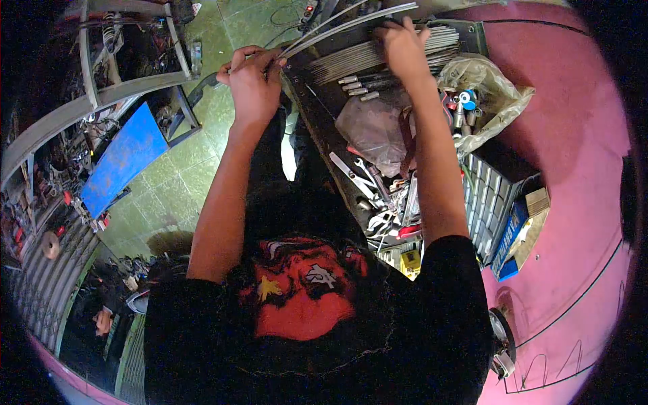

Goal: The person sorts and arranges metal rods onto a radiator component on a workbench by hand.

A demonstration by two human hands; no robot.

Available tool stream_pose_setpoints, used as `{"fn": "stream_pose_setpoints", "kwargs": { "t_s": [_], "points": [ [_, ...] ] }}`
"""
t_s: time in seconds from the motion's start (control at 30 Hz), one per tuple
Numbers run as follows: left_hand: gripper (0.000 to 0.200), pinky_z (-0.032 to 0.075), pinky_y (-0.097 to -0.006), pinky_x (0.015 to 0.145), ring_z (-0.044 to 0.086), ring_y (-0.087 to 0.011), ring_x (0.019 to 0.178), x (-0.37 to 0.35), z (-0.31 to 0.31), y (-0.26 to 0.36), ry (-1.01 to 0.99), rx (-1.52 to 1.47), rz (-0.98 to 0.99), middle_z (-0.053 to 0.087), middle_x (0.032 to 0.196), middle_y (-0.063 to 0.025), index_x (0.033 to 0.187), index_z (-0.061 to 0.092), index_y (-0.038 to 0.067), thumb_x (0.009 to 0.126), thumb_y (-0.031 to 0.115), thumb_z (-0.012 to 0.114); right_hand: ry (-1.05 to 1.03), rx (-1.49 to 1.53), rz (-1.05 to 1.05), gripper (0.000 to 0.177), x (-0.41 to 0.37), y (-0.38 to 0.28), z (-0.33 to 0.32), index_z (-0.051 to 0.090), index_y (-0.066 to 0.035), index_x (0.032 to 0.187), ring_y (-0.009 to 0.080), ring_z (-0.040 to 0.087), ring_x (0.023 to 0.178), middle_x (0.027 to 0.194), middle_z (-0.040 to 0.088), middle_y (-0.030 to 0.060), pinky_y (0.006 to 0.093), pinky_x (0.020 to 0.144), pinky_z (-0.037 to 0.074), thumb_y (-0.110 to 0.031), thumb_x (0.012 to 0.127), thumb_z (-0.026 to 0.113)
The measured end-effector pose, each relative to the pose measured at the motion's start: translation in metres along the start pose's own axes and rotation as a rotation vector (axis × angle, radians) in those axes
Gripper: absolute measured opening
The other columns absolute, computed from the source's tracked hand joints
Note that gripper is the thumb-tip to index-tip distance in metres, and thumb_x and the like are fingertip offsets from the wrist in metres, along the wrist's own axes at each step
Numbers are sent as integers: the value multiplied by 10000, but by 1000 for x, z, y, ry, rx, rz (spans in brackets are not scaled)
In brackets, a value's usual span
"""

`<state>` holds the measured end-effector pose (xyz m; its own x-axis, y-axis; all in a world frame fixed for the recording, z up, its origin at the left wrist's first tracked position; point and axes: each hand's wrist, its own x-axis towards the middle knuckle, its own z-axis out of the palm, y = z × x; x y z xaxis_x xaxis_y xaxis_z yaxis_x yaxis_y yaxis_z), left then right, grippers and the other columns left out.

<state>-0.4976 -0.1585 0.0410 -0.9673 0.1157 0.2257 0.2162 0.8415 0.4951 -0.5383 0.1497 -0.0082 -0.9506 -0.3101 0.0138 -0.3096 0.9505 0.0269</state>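
Observation:
My left hand (255,79) is closed around the near ends of a few long, thin metal rods (351,24), which reach up and to the right over the bench edge. My right hand (405,54) is over a bundle of thin grey rods (358,59) on the dark bench, its fingers apart and partly bent. Whether its fingertips touch the rods is hard to see. Below the bundle are several thicker rods with pale metal ends (361,90) and a crumpled clear plastic bag (374,131).
An open plastic bag (499,84) holds sockets and small parts. Wrenches (354,174) and pliers crowd the bench near my right forearm, beside a ribbed grey case (489,199) and a blue box (509,236). A metal frame (101,94) and blue panel (125,162) stand left.

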Motion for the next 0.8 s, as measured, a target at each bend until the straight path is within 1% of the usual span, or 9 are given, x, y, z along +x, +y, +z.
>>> {"fn": "stream_pose_setpoints", "kwargs": {
  "t_s": [0.13, 0.23, 0.3, 0.43, 0.5, 0.63, 0.7, 0.8],
  "points": [
    [127, 298, -498, 1005, 625, -228, 1098, 1, 4, -3, 24, -37, -39, 760, 970, -26, 983, 808, 155, 875, 189, 751, 32, -62, -79, 305, 3, 2, -7, 755, -156, 1125, 298, 557, 1190, 1180, 719, 29, 655, 1000, 355, -80, 868, 610],
    [127, 305, -498, 1002, 625, -234, 1094, 3, 3, -1, 26, -44, -59, 745, 965, -45, 983, 808, 152, 875, 196, 757, 66, 12, -108, 278, 0, -5, -13, 744, -145, 1112, 288, 546, 1193, 1187, 698, 27, 645, 1028, 350, -91, 893, 582],
    [129, 307, -498, 1000, 624, -237, 1092, 3, 2, -1, 24, -45, -60, 739, 966, -54, 984, 808, 151, 875, 199, 758, 91, -62, -136, 228, -6, -12, -12, 734, -141, 1071, 268, 549, 1187, 1128, 677, 29, 634, 1051, 355, -154, 930, 555],
    [142, 306, -496, 996, 620, -240, 1088, 6, 5, 0, 29, -57, -34, 741, 974, -58, 996, 809, 149, 873, 197, 759, 155, -27, -109, 235, -19, -13, -16, 719, -123, 1094, 275, 542, 1196, 1181, 648, 49, 620, 1058, 359, -153, 936, 548],
    [147, 304, -495, 996, 619, -238, 1087, 6, 7, 2, 36, -61, -21, 742, 974, -55, 1002, 810, 153, 871, 196, 760, 71, -92, -129, 248, -27, -12, -23, 721, -114, 1110, 286, 537, 1205, 1198, 640, 59, 616, 1084, 348, -145, 936, 547],
    [168, 298, -493, 1005, 615, -231, 1097, 7, 9, 7, 8, -68, -21, 743, 974, -47, 1026, 813, 166, 870, 181, 753, 62, -83, -117, 287, -36, -12, -37, 722, -116, 1155, 294, 531, 1217, 1189, 643, 64, 616, 1106, 334, -145, 923, 555],
    [176, 296, -493, 1010, 614, -227, 1099, 8, 9, 11, 3, -56, -12, 743, 971, -44, 1035, 813, 170, 871, 176, 751, 87, -19, -124, 322, -40, -12, -42, 720, -141, 1168, 310, 522, 1232, 1238, 622, 77, 599, 1114, 304, -111, 887, 565],
    [175, 291, -496, 1030, 612, -221, 1112, 10, 9, 18, 8, -98, -3, 748, 972, -30, 1037, 810, 169, 874, 166, 749, 102, -6, -138, 324, -47, -16, -53, 732, -169, 1168, 303, 519, 1242, 1212, 624, 66, 594, 1124, 286, -144, 886, 577]
  ]
}}
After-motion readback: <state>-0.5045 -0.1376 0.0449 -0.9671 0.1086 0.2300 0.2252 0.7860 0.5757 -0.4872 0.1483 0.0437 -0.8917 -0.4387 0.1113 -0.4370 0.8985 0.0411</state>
